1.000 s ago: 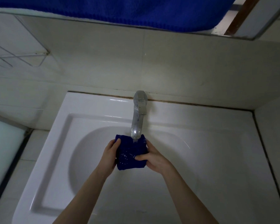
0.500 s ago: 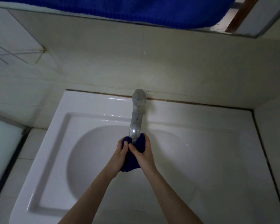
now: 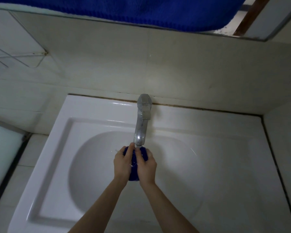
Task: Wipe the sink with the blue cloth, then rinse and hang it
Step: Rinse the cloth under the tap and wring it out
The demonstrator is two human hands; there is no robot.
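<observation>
Both hands meet over the middle of the white sink (image 3: 91, 108), with the blue cloth (image 3: 134, 173) bunched into a tight wad between them. The left hand (image 3: 123, 163) grips it from the left, its fingers (image 3: 129, 149) curled up over the top. The right hand (image 3: 147, 165) grips it from the right, its fingers (image 3: 139, 153) clenched on the same wad. Only a narrow strip of cloth shows between the 2 palms, plus a rounded end below the wrists.

The wad sits directly under the tip of the chrome faucet (image 3: 142, 121), and the fingertips are just beside the spout's mouth, so there is little room upward. Bare basin spreads wide to the left, right and toward the person.

The sink's back edge meets the tiled wall (image 3: 175, 73) along a dark seam. Its right edge runs along a second dark seam against the side wall (image 3: 286, 140). The left edge stands free beside pale tiles. A wire rack (image 3: 18, 56) hangs on the wall at upper left, and a mirror (image 3: 267, 17) along the top shows blue knit fabric.
</observation>
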